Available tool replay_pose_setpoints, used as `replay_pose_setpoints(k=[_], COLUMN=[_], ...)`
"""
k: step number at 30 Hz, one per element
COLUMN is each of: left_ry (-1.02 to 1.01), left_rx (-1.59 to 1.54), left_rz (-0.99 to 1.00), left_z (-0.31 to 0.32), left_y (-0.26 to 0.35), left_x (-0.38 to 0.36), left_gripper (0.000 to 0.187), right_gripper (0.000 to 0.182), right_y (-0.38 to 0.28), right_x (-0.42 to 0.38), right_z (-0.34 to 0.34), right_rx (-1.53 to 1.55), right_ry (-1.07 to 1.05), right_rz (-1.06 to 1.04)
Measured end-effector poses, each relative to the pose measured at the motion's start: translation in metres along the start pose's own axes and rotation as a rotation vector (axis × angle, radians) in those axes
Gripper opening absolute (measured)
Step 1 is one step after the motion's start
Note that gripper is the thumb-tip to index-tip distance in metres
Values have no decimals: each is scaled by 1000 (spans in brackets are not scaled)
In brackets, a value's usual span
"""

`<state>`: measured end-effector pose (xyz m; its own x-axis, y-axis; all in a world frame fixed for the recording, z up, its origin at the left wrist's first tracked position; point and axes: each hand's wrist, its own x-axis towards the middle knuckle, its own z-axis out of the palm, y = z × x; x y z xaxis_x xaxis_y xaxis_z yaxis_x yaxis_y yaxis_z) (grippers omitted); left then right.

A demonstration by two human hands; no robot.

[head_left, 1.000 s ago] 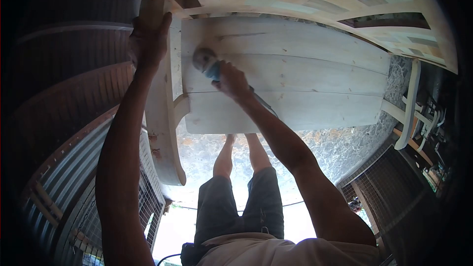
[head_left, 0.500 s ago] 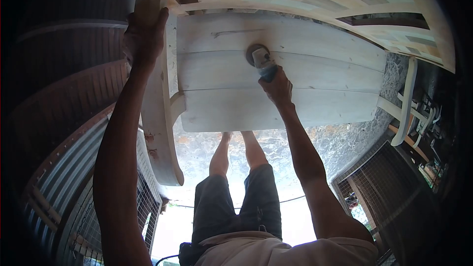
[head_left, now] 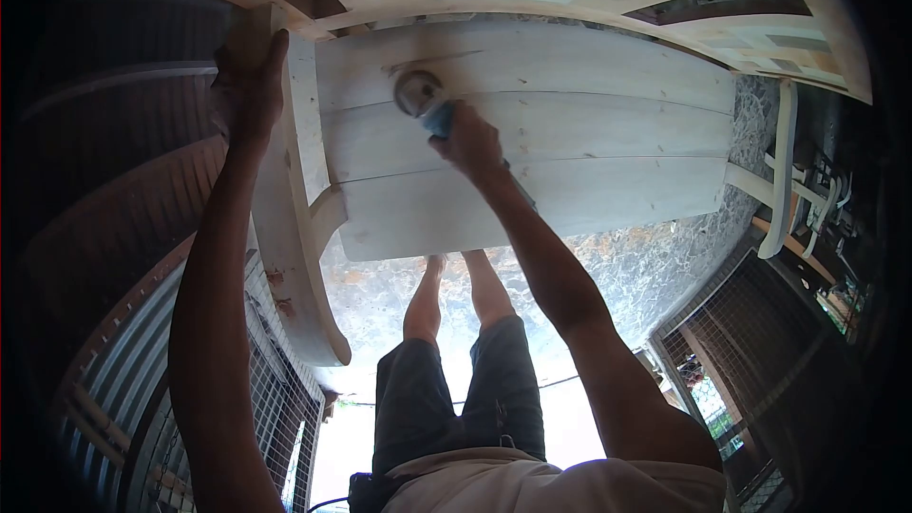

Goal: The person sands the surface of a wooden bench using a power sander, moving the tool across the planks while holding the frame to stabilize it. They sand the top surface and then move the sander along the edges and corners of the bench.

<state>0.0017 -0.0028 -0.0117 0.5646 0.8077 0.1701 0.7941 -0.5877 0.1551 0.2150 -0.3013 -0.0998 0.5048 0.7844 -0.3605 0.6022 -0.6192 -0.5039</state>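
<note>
- how far along does this look?
- the seat (head_left: 579, 128) looks mostly pale and even, but a dark streak (head_left: 432, 61) shows near its back. how much is left, you can't tell from here.
- where's the power tool (head_left: 438, 120)?
- in your right hand (head_left: 472, 144), fingers closed around its body; its disc (head_left: 416, 93) points away from you, just beside the streak. your left hand (head_left: 252, 90) grips the armrest (head_left: 287, 228).

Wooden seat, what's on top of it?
A power tool, gripped in the right hand, is on the seat. The wood directly under its disc is covered and can't be seen.
</note>
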Motion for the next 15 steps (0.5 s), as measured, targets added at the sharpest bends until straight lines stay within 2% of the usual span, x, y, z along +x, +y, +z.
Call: replay_pose_setpoints(k=[2, 6, 8, 10, 12, 15], left_ry=[-17, 11, -67, -90, -58, -85], left_rx=[-2, 226, 138, 148, 260, 217], left_rz=[-41, 130, -54, -70, 77, -2], left_z=[-4, -12, 4, -3, -16, -20], left_y=[4, 7, -1, 4, 12, 19], left_x=[1, -2, 0, 1, -3, 2], left_gripper=[58, 54, 52, 51, 50, 50], right_gripper=[63, 66, 67, 67, 67, 67], right_y=[25, 72, 70, 65, 40, -20], right_x=[-7, -25, -25, -20, -7, 24], right_z=[-25, -59, -62, -57, -46, -12], right_rx=[38, 84, 100, 101, 124, 125], right_ry=[20, 94, 148, 221, 178, 68], right_rz=[107, 360, 477, 555, 485, 260])
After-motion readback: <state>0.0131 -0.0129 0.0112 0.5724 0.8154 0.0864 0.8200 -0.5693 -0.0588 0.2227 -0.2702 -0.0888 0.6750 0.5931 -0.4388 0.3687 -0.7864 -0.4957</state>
